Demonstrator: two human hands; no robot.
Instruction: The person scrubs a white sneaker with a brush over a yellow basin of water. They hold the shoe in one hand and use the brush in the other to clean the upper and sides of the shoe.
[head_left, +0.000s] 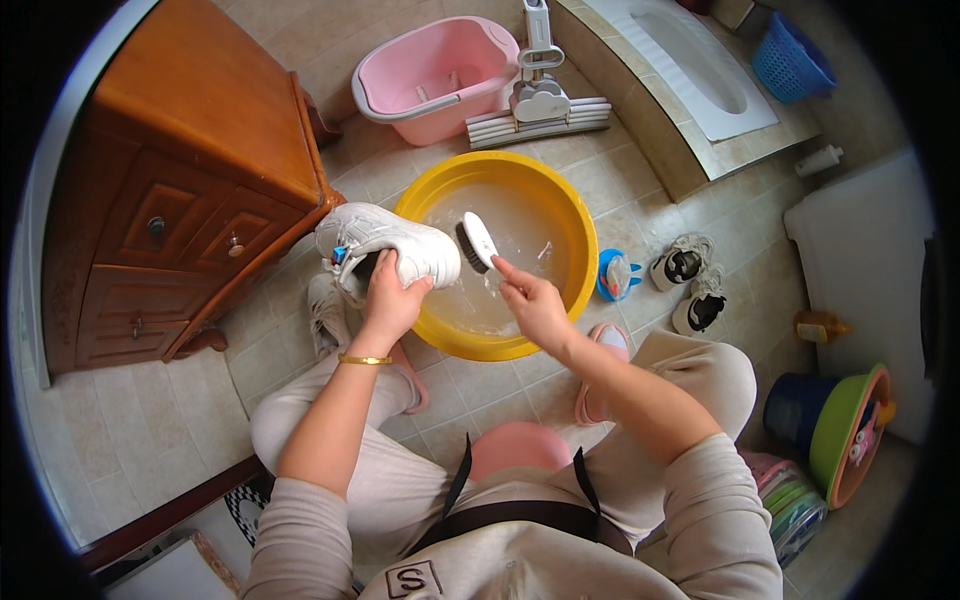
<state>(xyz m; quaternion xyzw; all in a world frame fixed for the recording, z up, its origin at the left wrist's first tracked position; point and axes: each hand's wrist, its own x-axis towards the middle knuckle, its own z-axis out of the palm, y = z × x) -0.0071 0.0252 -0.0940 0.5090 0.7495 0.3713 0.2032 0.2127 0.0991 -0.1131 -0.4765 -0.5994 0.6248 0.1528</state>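
Note:
My left hand (395, 296) grips a white sneaker (427, 251) by its heel collar, with the fingers inside the opening. The shoe is held over the left rim of a yellow plastic basin (583, 247). In my right hand (534, 304) is a scrubbing brush (480, 238) with a white back and dark bristles, its bristles turned toward the shoe's heel. A small gap separates brush and shoe. Cloudy water (517, 214) with patches of foam fills the lower part of the basin. Another white sneaker (328, 315) rests on the floor beside my left leg.
Right of the basin stand a small blue container (616, 276) and a pair of sneakers (686, 262). Beyond it are a pink tub (442, 67) and a sponge mop (540, 105). A wooden cabinet (195, 150) is at left; a raised squat toilet (697, 67) is at upper right.

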